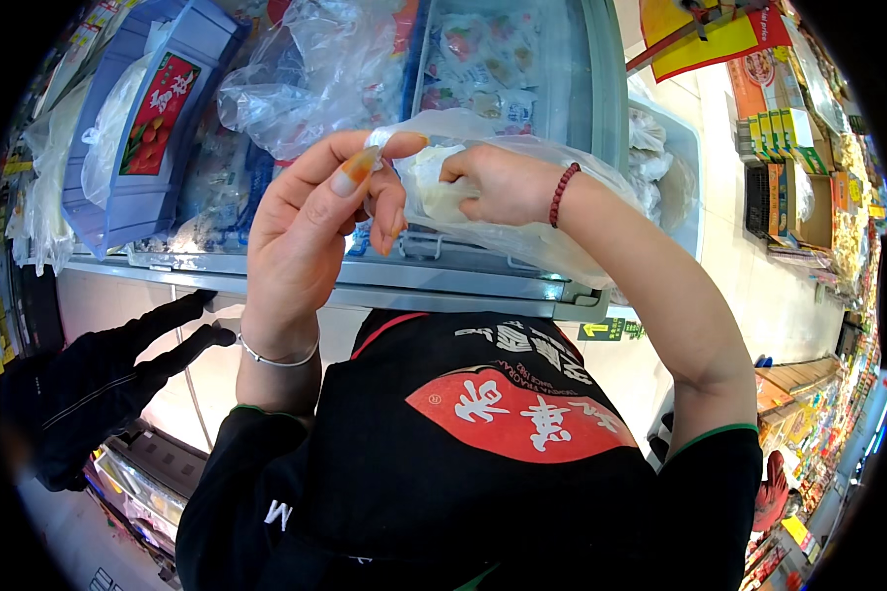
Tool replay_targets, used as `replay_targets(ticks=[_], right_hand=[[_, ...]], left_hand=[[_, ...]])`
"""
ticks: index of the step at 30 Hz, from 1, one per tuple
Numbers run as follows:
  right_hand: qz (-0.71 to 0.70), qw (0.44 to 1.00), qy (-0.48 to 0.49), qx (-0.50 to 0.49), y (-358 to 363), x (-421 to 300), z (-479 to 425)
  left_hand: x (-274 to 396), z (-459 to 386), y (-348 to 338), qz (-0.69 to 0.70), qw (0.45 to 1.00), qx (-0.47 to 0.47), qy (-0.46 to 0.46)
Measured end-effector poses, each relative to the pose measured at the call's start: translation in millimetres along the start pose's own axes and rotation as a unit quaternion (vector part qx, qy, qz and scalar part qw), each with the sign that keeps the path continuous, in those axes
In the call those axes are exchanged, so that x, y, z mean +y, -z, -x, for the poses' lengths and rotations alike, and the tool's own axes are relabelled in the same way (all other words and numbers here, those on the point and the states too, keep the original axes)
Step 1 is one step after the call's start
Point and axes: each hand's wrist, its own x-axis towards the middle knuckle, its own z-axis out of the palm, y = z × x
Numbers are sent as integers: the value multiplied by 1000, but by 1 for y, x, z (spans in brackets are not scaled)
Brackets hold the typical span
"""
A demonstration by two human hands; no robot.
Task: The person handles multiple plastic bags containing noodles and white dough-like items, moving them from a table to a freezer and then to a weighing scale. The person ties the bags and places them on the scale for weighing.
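Observation:
My left hand [332, 192] pinches a gathered, twisted bit of clear plastic between thumb and forefinger, above the glass lid of a chest freezer. My right hand [488, 181] reaches inside a large clear plastic bag [562, 244], its fingers curled against a pale, whitish bundle [432, 185]; whether they grip it is hard to tell. The bag's film spreads around my right wrist, which wears a dark red bead bracelet. Just beyond my left hand lies a heap of crumpled clear plastic bags [318, 66] on the freezer.
A blue plastic crate [192, 81] with a red fruit label stands at left on the freezer [384, 284]. Packaged goods show under the glass. A light blue tub [684, 170] of bagged items stands at right. A person in dark clothes [96, 391] is at lower left. Stocked shelves line the right.

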Motion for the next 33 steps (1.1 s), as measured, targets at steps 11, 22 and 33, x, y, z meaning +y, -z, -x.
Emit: replay_targets(ticks=[11, 22, 33], right_hand=[[67, 996, -4, -59, 20, -8, 8], [160, 984, -72, -8, 14, -18, -18], [202, 978, -33, 34, 19, -21, -16]], left_hand=[[4, 1, 0, -48, 999, -2, 25], [2, 0, -1, -14, 1000, -3, 11], [3, 0, -2, -42, 999, 7, 25]])
